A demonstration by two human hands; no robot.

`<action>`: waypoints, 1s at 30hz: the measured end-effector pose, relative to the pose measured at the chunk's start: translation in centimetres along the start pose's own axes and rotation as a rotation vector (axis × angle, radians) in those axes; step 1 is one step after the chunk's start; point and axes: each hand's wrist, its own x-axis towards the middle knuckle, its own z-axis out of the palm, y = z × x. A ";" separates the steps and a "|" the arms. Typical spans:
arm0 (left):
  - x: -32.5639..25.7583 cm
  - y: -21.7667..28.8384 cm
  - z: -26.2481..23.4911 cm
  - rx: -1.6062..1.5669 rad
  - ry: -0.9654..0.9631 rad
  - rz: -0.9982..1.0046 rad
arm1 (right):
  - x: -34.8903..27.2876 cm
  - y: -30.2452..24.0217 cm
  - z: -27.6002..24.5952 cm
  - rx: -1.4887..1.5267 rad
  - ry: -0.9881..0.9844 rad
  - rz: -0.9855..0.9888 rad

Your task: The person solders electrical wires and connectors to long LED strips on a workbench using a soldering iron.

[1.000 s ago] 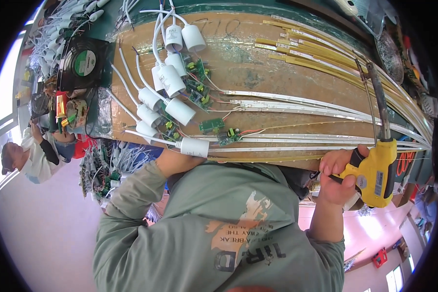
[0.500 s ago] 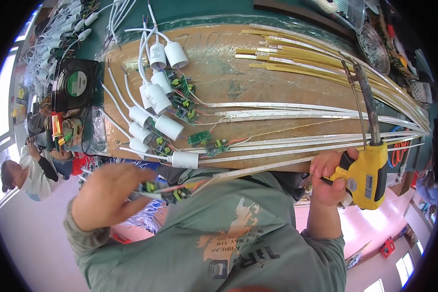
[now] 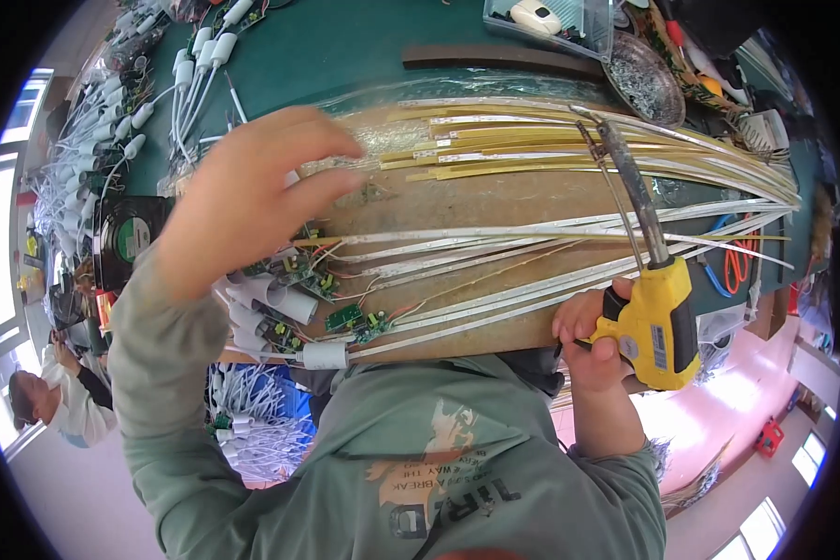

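My right hand [image 3: 588, 334] grips a yellow and black soldering gun [image 3: 651, 322], its long metal barrel pointing away from me. Over the left part of the brown work board [image 3: 532, 191] hovers my left hand [image 3: 269, 191], thumb and fingers apart, nothing seen between them. Below it lie white cylindrical lamp caps [image 3: 289, 301], partly hidden by the arm. Beside these are small green circuit boards [image 3: 343, 318] with coloured wires. White LED strips [image 3: 476, 301] run from them to the right. One strip [image 3: 457, 233] stretches from under the left hand. Yellow-backed strips [image 3: 495, 154] lie farther back.
A black fan [image 3: 126, 238] stands at the left, near heaps of white corded caps [image 3: 93, 149]. A metal dish [image 3: 646, 82], clear plastic bin [image 3: 569, 33] and dark bar [image 3: 504, 62] are at the back. A seated person [image 3: 61, 401] is at far left.
My left hand has moved up and away from my body, letting go of the circuit board with its strip. That strip now lies on the work board. The soldering gun stays in my right hand.
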 end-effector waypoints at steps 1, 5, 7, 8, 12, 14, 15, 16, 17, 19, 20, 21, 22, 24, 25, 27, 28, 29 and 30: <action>1.6 -0.1 1.3 0.041 0.012 0.076 | -0.1 0.0 -0.1 0.004 0.000 0.006; 5.2 1.4 6.0 0.255 0.077 0.325 | -0.1 -0.3 0.1 0.011 -0.010 0.037; 5.0 2.1 7.7 0.364 0.060 0.446 | -0.1 -0.3 0.2 0.011 -0.028 0.034; 4.5 2.4 8.7 0.350 -0.004 0.374 | -0.1 -0.4 0.4 0.023 -0.023 0.048; 4.2 2.9 9.6 0.321 0.004 0.302 | -0.1 -0.4 -0.1 0.004 -0.050 0.045; 4.3 2.8 9.3 0.314 0.065 0.306 | 0.0 -0.3 -0.1 0.013 -0.080 0.024; 4.5 2.7 8.9 0.324 0.105 0.290 | 0.0 -0.2 0.0 0.017 -0.076 0.017; 4.7 2.5 8.7 0.334 0.146 0.271 | 0.0 -0.2 0.0 0.020 -0.075 0.012; 4.7 2.2 8.8 0.334 0.147 0.269 | 0.0 -0.1 0.0 0.020 -0.077 0.013; 4.9 1.5 9.2 0.263 0.189 0.292 | 0.1 0.0 0.0 0.027 -0.087 0.007; 5.3 0.9 9.0 0.262 0.189 0.292 | 0.1 0.0 0.0 0.026 -0.087 0.007; 5.8 0.2 8.7 0.291 0.183 0.283 | 0.2 -0.1 0.2 0.026 -0.086 0.008; 6.2 -0.2 8.4 0.321 0.176 0.271 | 0.3 -0.1 0.3 0.029 -0.087 0.010; 6.9 -0.4 8.1 0.339 0.165 0.228 | 0.2 -0.1 0.3 0.026 -0.091 0.004; 7.3 -0.3 8.0 0.351 0.153 0.193 | 0.2 0.0 0.2 0.018 -0.088 -0.004; 6.4 0.7 7.8 0.323 0.091 0.216 | 0.1 0.0 0.0 0.022 -0.091 0.001; 5.8 1.3 7.7 0.295 0.029 0.240 | 0.1 0.0 0.0 0.026 -0.094 0.006; 5.3 1.6 7.6 0.294 0.028 0.241 | 0.0 0.0 0.0 0.025 -0.092 0.005; 4.9 1.8 7.4 0.271 0.131 0.267 | 0.0 0.1 0.1 0.023 -0.070 -0.019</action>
